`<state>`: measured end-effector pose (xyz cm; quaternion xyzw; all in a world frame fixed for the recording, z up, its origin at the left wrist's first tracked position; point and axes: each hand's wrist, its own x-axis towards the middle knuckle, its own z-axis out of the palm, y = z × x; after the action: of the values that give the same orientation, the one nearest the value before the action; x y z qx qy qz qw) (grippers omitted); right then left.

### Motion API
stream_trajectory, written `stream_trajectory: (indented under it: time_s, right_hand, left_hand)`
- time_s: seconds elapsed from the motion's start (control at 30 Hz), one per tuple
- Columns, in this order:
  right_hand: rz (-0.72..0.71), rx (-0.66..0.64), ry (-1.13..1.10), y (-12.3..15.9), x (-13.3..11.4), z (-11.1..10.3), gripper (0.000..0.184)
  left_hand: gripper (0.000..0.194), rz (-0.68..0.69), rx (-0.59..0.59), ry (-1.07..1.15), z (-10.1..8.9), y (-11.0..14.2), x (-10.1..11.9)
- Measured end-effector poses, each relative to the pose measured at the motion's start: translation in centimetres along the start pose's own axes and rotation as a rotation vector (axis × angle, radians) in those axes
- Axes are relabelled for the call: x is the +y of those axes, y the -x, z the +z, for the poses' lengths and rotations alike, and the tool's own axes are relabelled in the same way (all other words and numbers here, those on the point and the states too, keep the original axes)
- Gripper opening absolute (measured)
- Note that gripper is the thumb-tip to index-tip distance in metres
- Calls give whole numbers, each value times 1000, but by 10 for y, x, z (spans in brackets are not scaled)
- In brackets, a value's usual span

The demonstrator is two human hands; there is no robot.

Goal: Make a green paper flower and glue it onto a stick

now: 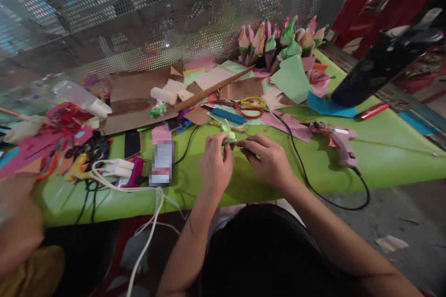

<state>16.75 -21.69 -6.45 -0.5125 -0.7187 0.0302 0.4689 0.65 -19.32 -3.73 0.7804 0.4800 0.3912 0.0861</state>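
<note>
My left hand [215,162] and my right hand [266,158] meet over the green table [383,153], both pinching a small light-green folded paper piece [228,132]. The left fingers are curled round its lower end; the right fingertips press it from the right side. A thin wooden stick [230,126] lies just behind the paper piece. A pink glue gun [336,141] rests on the table to the right of my right hand, its black cord [313,185] curving past my right wrist.
Finished paper cones [278,44] stand at the back. Coloured paper sheets [292,79], brown card [139,90], scissors with red and yellow handles [251,106], a blue cutter [228,115], a phone [132,144], white chargers [114,167] and cables lie around. Another person's arm [17,227] shows at left.
</note>
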Motion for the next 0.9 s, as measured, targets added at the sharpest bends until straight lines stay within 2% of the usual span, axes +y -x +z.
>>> stream_trajectory:
  time_s: [0.23, 0.53, 0.9]
  right_hand:
    - [-64, -36, 133, 0, -2, 1, 27]
    - [-101, -48, 190, 1, -5, -3, 24]
    - [-79, -99, 222, 12, -5, -4, 33]
  left_hand:
    - [18, -27, -43, -54, -3, -2, 4]
    - [12, -121, -142, -116, -12, -7, 13]
    - [10, -68, -163, -116, -16, -10, 11]
